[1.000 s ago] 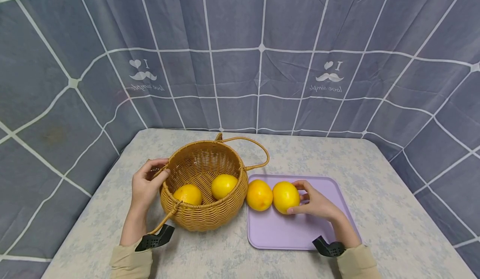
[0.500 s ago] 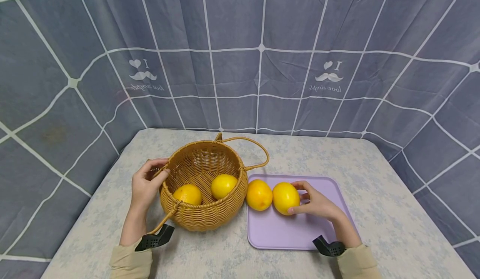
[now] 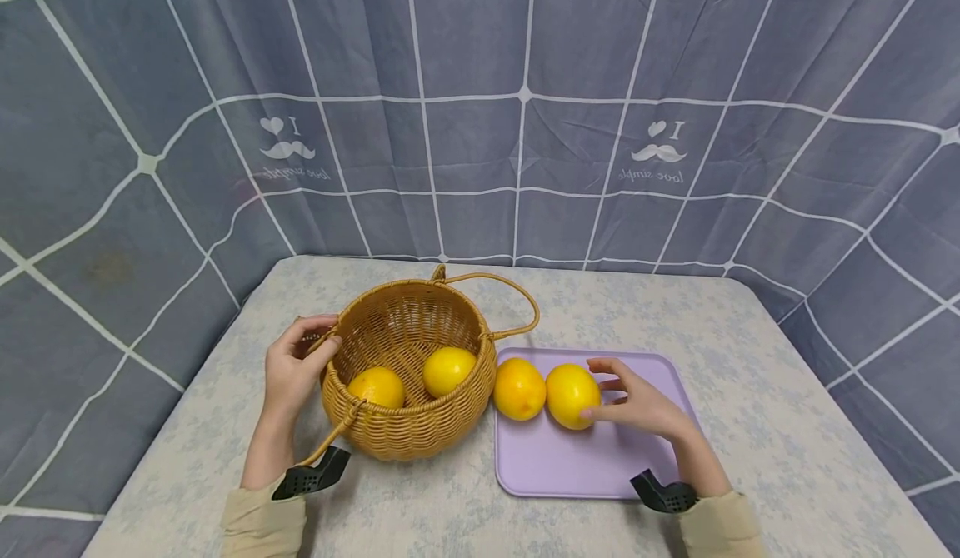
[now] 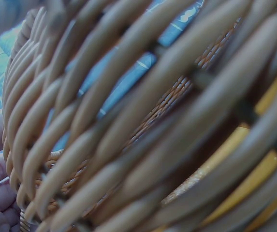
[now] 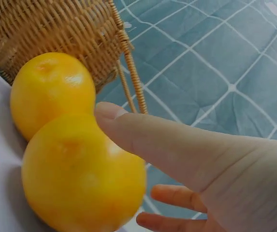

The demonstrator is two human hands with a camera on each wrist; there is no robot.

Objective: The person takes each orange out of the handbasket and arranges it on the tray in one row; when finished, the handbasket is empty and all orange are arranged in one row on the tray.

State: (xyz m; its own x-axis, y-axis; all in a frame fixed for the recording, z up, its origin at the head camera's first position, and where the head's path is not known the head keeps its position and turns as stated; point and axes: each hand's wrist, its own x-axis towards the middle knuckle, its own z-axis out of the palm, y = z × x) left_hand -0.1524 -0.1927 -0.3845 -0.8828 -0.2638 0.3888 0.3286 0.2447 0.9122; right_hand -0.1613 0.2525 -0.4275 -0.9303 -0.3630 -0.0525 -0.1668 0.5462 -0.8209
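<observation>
My left hand (image 3: 292, 366) grips the left rim of a brown wicker basket (image 3: 416, 433), thumb over the edge and fingers outside. Two yellow-orange oranges lie in it, a left orange (image 3: 377, 388) and a right orange (image 3: 448, 371). On a lilac tray (image 3: 573, 470) two more sit side by side, an orange by the basket (image 3: 519, 389) and an orange nearer my right hand (image 3: 573, 396). Around the latter's right side my right hand (image 3: 637, 404) stays with parted, loose fingers. In the right wrist view the thumb (image 5: 143, 135) overlaps this orange, while the other fingers (image 5: 172, 198) stand apart from it.
One basket handle (image 3: 517, 296) sticks out to the right over the table, behind the tray. The other handle (image 3: 326, 445) hangs toward my left wrist. A pale patterned cloth (image 3: 787, 425) covers the table, and a blue-grey checked curtain (image 3: 480, 150) surrounds it.
My right hand has eased slightly to the right, its fingers loosening away from the orange, which stays on the tray. The left hand and basket hold nearly still.
</observation>
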